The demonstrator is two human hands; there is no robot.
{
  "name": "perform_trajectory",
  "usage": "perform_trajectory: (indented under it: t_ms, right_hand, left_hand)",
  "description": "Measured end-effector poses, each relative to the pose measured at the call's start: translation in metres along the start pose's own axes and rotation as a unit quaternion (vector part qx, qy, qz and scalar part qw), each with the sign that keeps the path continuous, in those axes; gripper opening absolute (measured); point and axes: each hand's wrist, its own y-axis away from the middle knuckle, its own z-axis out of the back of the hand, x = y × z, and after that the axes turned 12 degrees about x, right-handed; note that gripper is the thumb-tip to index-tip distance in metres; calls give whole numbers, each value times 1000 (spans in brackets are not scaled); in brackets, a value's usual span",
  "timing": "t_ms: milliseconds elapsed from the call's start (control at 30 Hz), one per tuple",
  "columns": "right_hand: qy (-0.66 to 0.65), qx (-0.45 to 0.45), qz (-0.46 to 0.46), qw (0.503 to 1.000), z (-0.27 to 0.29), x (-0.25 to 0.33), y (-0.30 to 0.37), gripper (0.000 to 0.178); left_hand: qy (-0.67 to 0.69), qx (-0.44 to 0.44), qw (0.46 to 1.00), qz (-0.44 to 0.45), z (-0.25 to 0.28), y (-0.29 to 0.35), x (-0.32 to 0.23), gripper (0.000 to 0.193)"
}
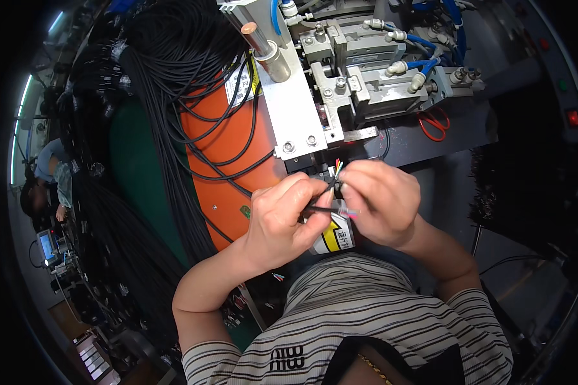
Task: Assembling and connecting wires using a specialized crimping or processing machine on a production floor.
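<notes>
Nearly closed hands (279,215) around black cable (322,209).

**Bright Center, Black Rim at the Bench**

Light from above fell clearly on the left hand (282,208) and right hand (385,202) and whitened the machine's metal plate (295,119), while hanging black cables (109,215) sank into shadow. A tube light (23,106) glared at far left, bowed by fisheye distortion; background detail there looked soft, and the corners went black.
</notes>
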Motion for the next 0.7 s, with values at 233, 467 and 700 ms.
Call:
perform_trajectory:
  t_ms: [233,467,700]
  right_hand:
    - [-556,146,-352,739,15,-1,1,10]
    - [-43,-14,-30,999,-13,-3,7,29]
    - [-212,54,-78,973,1,0,7,28]
  left_hand:
    - [-28,1,999,-35,-8,-2,8,21]
    - [-126,19,991,-37,-5,-4,0,18]
    - [-34,21,999,0,-3,-3,2,11]
